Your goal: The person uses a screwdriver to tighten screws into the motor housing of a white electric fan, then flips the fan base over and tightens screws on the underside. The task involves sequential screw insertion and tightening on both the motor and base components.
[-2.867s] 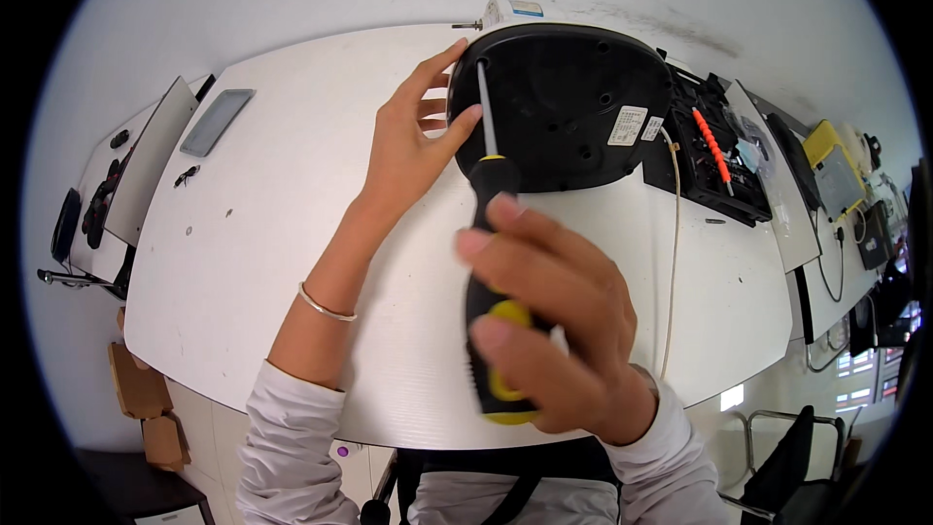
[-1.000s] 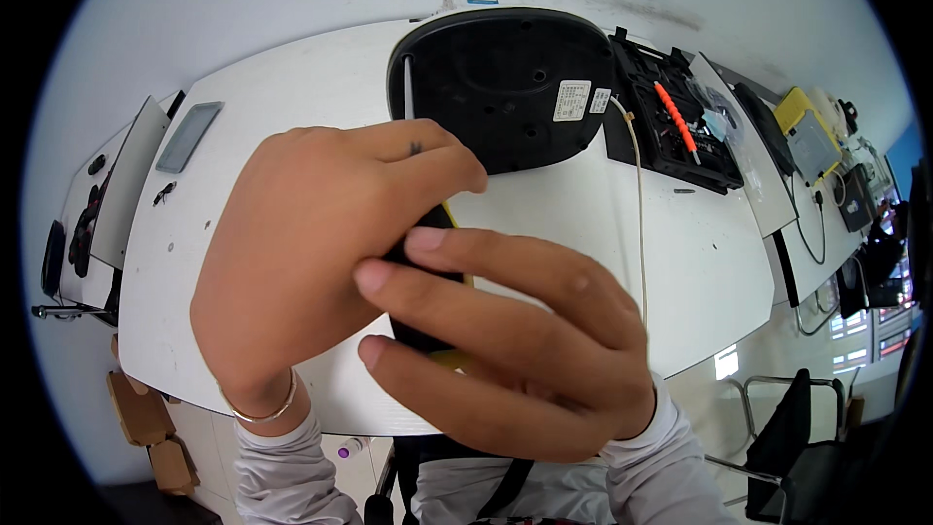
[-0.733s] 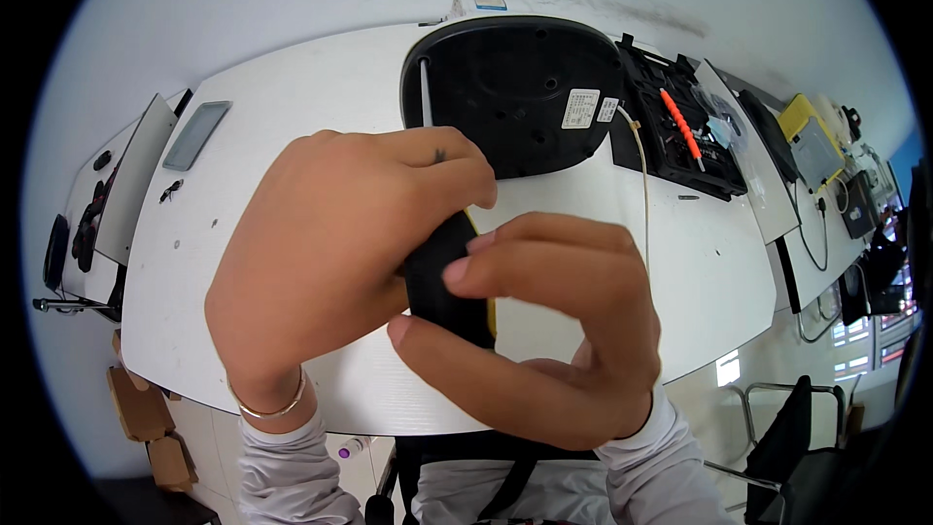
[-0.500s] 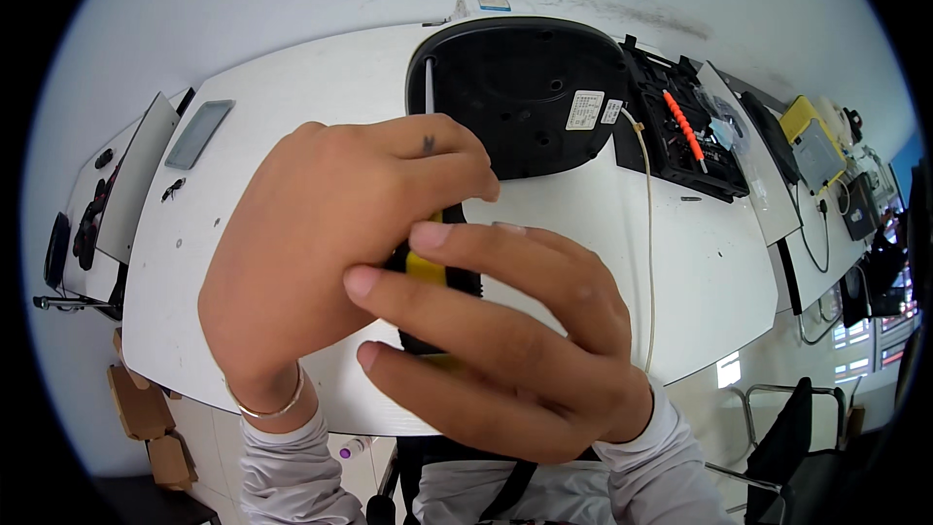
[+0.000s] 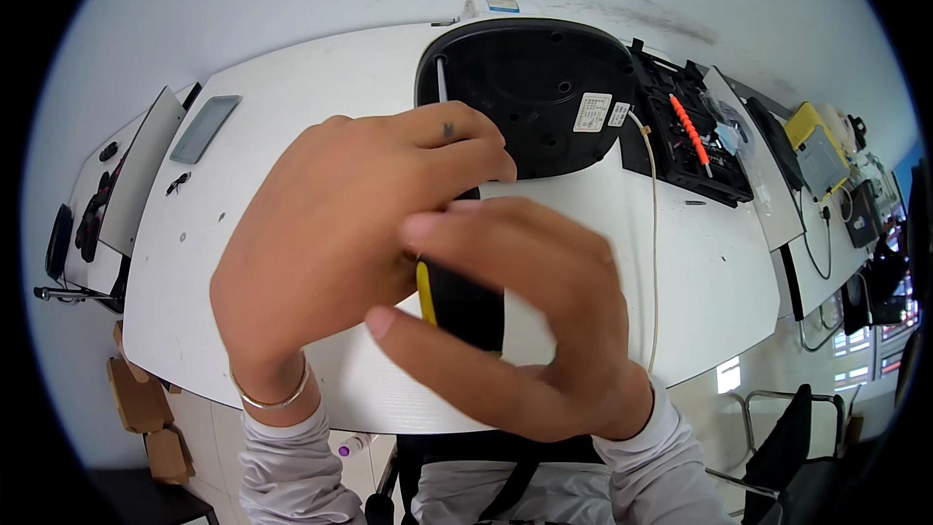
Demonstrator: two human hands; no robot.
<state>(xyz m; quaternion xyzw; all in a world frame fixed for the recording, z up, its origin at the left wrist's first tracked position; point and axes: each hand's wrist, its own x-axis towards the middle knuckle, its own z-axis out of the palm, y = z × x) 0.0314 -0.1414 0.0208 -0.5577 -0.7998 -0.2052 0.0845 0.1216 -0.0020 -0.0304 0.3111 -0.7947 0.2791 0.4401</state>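
Note:
A long-shafted screwdriver [image 5: 466, 301] with a black and yellow handle slants across the middle. The far end of its shaft reaches a hole near the left rim of a black rounded appliance base [image 5: 515, 102], lying with its underside up. My left hand [image 5: 340, 204] is closed around the screwdriver where shaft and handle meet, hiding that part. From the right, my right hand [image 5: 544, 331] curls over the handle, its fingers blurred and bent around it. Its fingertips come close to my left hand; their exact contact is hard to make out.
Right of the appliance sits an open black tool case [image 5: 690, 126] with an orange-handled tool [image 5: 688, 131] on it. A pale cable [image 5: 653, 253] runs from the appliance down the white table [image 5: 700, 272]. A grey tray [image 5: 206, 129] lies at far left, near a small black piece [image 5: 178, 183].
The screwdriver handle has turned, its yellow part now a narrow stripe on the left. My right hand's fingers have shifted around the handle; the view has moved slightly.

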